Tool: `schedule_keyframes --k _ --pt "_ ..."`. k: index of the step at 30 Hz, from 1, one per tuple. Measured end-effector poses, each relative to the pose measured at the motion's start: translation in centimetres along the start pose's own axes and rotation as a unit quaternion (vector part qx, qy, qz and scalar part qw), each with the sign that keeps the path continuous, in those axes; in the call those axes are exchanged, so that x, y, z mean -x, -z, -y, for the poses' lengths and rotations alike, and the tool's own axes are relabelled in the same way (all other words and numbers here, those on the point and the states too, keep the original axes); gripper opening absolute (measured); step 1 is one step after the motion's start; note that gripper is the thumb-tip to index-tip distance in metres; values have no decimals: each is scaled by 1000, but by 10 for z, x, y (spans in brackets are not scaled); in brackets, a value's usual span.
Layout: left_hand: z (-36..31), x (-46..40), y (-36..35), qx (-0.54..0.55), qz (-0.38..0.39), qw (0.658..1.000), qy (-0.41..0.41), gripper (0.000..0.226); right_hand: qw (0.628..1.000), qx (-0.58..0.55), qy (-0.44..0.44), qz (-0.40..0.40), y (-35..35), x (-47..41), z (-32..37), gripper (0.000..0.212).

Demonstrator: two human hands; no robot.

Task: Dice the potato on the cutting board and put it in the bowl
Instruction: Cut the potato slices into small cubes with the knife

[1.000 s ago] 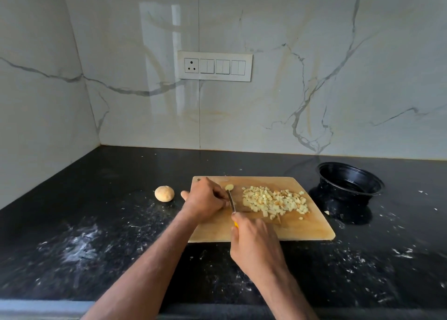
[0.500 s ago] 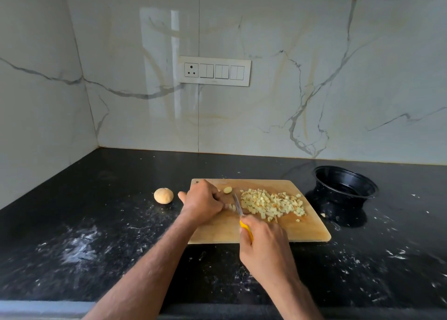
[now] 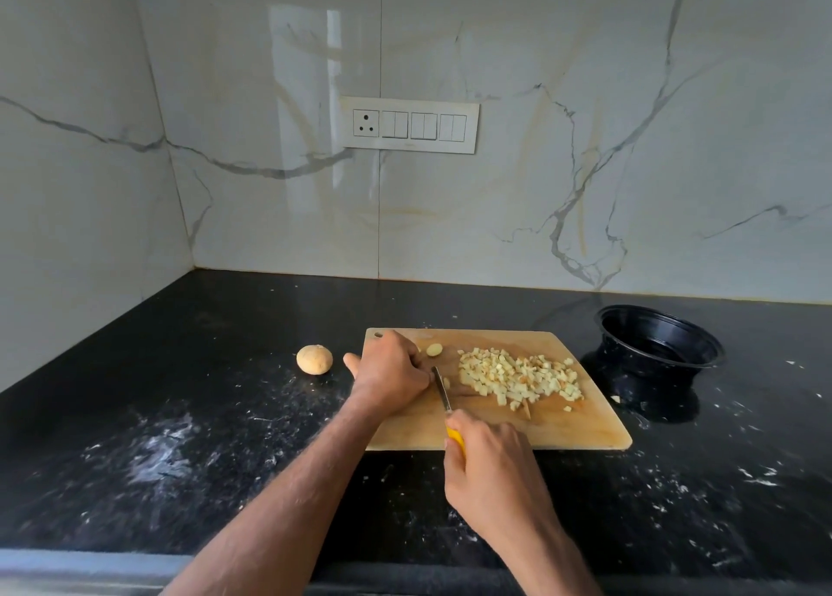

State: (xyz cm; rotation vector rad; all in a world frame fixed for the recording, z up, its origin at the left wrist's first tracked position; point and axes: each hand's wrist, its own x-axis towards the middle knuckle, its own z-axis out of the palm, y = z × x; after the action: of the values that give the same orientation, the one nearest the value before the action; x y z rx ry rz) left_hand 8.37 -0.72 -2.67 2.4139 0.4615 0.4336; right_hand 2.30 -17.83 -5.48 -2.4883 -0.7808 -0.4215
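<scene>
Right hand [image 3: 490,474] drawn nearer, gripping knife [image 3: 442,390], left hand [image 3: 391,372] curled, contents hidden, on cutting board [image 3: 562,429]

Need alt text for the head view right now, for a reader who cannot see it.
A right hand holds a yellow-handled knife on a wooden cutting board, beside the left hand holding down potato. Diced potato is piled on the board; a black bowl stands right, a whole potato left.

The right hand [image 3: 493,474] holds a knife [image 3: 442,390] beside the left hand [image 3: 391,372] on the cutting board [image 3: 562,429], diced potato [image 3: 517,377] heaped nearby.
</scene>
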Motion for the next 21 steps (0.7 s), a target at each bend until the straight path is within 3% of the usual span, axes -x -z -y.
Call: schedule_keyframes --k 3,12,21 --pt "1 1 2 -12 7 1000 -3 27 1000 -17 -7 1 8 10 -5 31" --pt "9 -1 14 27 42 998 -41 16 998 -21 5 -53 18 -6 2 22" --pt "10 -3 10 27 29 999 30 18 1000 -5 6 -25 0 -20 8 32"
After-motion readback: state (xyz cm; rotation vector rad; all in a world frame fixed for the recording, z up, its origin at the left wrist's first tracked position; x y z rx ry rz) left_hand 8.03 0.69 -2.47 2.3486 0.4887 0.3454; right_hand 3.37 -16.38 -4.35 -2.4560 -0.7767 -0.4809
